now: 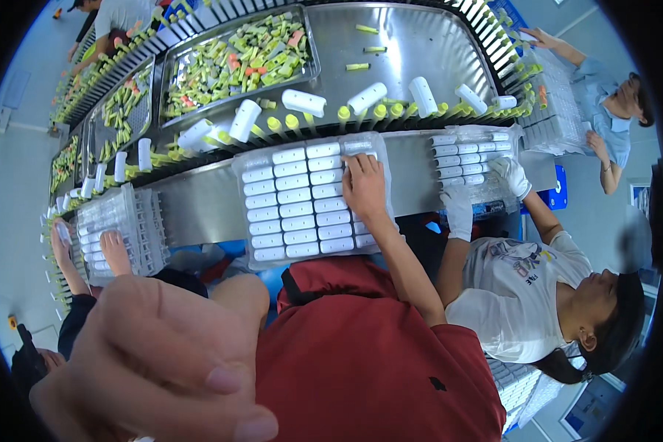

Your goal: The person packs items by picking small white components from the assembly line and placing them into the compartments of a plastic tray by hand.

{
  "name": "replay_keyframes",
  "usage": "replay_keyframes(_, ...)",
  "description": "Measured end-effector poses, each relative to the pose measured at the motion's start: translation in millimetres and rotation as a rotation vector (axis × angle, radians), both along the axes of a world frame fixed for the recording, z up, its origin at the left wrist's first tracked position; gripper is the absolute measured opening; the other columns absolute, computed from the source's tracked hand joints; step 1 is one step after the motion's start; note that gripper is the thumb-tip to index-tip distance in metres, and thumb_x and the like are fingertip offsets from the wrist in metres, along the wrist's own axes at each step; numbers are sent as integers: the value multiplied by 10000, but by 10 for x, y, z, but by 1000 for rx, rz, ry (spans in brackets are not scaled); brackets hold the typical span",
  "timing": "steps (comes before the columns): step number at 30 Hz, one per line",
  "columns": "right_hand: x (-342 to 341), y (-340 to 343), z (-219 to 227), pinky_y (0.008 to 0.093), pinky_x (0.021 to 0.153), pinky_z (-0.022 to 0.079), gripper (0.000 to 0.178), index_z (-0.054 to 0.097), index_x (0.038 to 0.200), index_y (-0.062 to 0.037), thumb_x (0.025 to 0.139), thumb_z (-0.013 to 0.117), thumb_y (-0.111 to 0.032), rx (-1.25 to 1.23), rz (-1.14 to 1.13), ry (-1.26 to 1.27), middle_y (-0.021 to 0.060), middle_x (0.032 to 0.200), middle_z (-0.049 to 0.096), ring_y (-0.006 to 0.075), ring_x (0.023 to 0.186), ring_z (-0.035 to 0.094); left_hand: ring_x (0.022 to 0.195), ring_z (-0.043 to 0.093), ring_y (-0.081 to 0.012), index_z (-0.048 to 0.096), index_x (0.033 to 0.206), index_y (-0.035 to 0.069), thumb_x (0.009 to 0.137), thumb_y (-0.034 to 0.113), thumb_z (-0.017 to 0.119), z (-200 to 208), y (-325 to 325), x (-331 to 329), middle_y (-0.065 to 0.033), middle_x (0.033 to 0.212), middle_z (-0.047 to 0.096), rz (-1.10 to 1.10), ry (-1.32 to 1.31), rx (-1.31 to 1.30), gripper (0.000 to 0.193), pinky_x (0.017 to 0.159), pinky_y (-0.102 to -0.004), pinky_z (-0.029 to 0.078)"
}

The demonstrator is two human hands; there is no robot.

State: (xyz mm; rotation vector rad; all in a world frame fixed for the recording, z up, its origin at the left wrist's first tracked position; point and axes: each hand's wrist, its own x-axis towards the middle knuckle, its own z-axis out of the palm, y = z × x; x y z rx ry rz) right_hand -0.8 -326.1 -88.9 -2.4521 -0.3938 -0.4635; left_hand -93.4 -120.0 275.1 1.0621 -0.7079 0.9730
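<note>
Near lens, lower left: my left hand (162, 361), fingers curled loosely together, holding nothing I can see; centre: my right hand (364, 188) flat, fingers together, pressed on clear tray (258, 254) of white caps (296, 209); tray lies at conveyor (199, 202) edge; beside it, gloved co-worker (519, 276) handles second tray (512, 136).

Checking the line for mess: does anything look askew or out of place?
Yes. Three green tubes lie loose on the bare steel surface, apart from the full bin. The left hand hangs close before the camera, holding nothing visible.
</note>
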Motion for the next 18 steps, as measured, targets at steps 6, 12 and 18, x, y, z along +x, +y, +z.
replay_keyframes(6,-45,-23,42,541,1055,407,385,713,1221,-82,838,741,-105,-150,-155,-95,93,1221,648,292,1208,614,689,559,-83,600,1315,319,1156,522,452,366,297,-128,145,1269,614,-51,128,444,297,627,-284,417)
replay_keyframes(12,-5,-4,24,546,1097,369,349,697,1233,-45,897,715,-139,-133,-216,-92,94,1329,662,256,1303,602,774,579,-86,526,1577,395,1180,494,412,201,-157,67,190,1466,616,215,50,138,425,691,-280,445)
replay_keyframes(18,-43,45,64,560,1074,358,348,691,1273,-50,941,708,-155,-92,-267,63,69,1357,665,274,1362,549,786,575,-107,433,1650,408,1195,408,392,54,-400,112,183,1528,563,65,18,276,456,696,-267,449)
